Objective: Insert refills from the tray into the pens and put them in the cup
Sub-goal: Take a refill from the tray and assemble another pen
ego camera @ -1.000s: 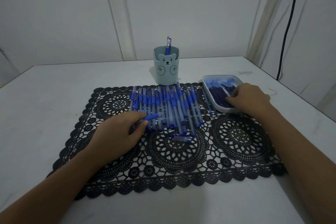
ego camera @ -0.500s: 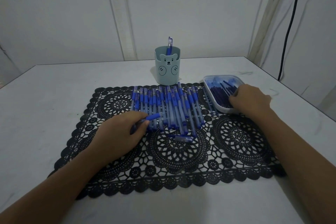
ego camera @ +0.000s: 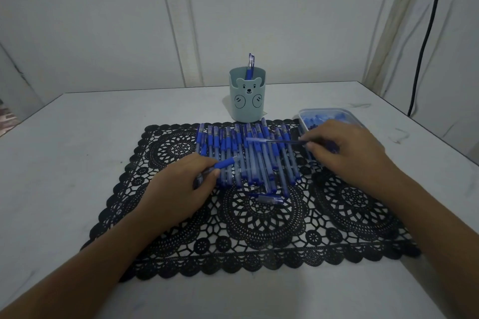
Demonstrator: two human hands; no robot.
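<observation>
Lying on a white table [ego camera: 77, 132], a black lace mat [ego camera: 259, 235] is seen beneath both hands. At the left of the mat, a pen barrel [ego camera: 226, 163] is gripped by the left hand [ego camera: 178, 191]. The fingers are curled round it, and its blue grip end is pointed up and to the right. Just beside it, a row of pens [ego camera: 259, 158] is laid side by side on the mat, with one short blue piece [ego camera: 270, 199] lying crosswise at the row's near edge. Behind the row, a pale green cup [ego camera: 247, 101] with a bear face is stood upright, and a single pen [ego camera: 251, 65] is held inside it. Above the right part of the row, a thin refill [ego camera: 274, 140] is pinched by the right hand [ego camera: 347, 155] between thumb and fingertips, held roughly level with its free end pointed left. Behind that hand, the clear tray [ego camera: 347, 115] of refills is set at the mat's far right corner, partly hidden. A black cable [ego camera: 427, 33] is hung down the wall at far right.
</observation>
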